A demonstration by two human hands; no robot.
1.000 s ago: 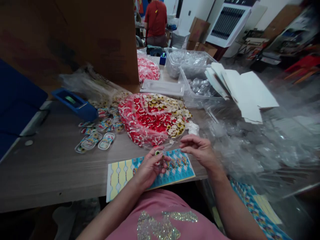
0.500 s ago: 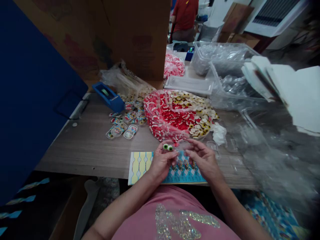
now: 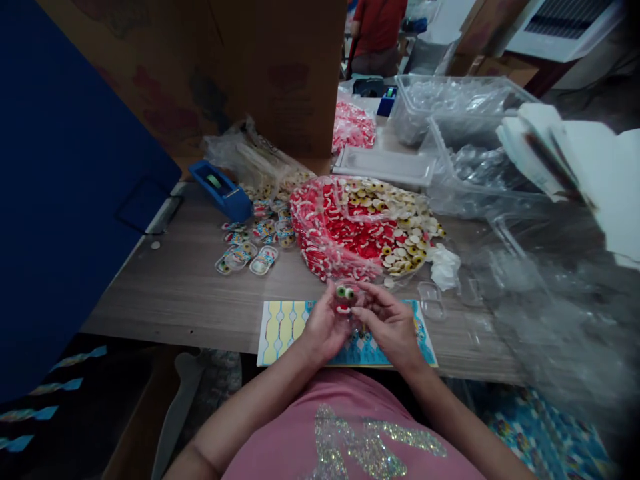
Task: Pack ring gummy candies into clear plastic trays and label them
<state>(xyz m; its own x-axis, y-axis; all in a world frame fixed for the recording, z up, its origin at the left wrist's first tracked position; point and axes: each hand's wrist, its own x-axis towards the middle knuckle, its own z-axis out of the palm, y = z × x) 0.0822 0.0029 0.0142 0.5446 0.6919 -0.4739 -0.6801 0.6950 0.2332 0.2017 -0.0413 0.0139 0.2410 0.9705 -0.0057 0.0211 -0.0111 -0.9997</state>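
Low over the front of the table, my left hand [image 3: 323, 328] is closed around a small clear plastic case [image 3: 356, 293]. Two green-and-white gummy eyes [image 3: 345, 292] show in the case, above a red gummy mouth with white teeth [image 3: 343, 309]. My right hand [image 3: 393, 325] grips the case's right side, thumb in front and fingers behind; its closure is too small to make out. Beneath both hands lies a sticker sheet [image 3: 285, 328], yellow at left and blue at right. Just beyond them sits an open bag of red-and-white gummies and eyeball pieces [image 3: 345, 233].
At left are a blue tape dispenser [image 3: 220, 192] and several filled cases [image 3: 241, 255]. On the right are a clear case shell [image 3: 431, 301], crumpled white tissue [image 3: 444, 265] and plastic bins [image 3: 485, 170]. A cardboard box [image 3: 270, 80] stands behind; a person in red [image 3: 379, 33] is farther back.
My right hand has moved left and closed in on my left hand. The red mouth now shows below the eyes inside the clear case. The whole view has shifted slightly.
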